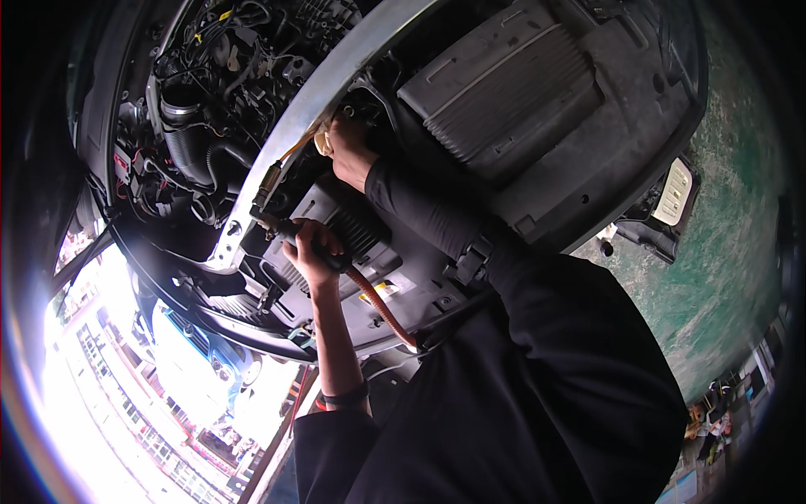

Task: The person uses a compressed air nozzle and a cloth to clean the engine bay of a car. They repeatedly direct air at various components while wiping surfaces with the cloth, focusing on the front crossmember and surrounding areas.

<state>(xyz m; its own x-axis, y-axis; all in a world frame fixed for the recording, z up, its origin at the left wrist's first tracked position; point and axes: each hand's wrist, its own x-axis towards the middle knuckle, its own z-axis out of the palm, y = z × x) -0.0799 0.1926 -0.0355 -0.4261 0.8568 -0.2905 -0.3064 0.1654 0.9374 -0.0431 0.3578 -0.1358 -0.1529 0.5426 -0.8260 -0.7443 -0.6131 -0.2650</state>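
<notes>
My left hand (312, 252) is wrapped around the dark grip of an air tool (270, 178), whose metal body points up along a silvery curved beam (285, 139). An orange coiled-looking hose (382, 307) runs down from the grip. From the tool's front a thin orange-brown shaft (294, 151) extends toward my right hand (348, 151). That hand is bent with its fingers curled beside the beam, close to a small pale piece (323, 144). What its fingers hold is partly hidden by the hand and shadow.
Engine parts, hoses and wiring (197, 143) fill the bay beyond the beam. Large dark plastic covers (512, 92) lie to the right. A dark part with a pale panel (674, 191) rests on the green floor (730, 260). A blue car (189, 332) stands at lower left in bright light.
</notes>
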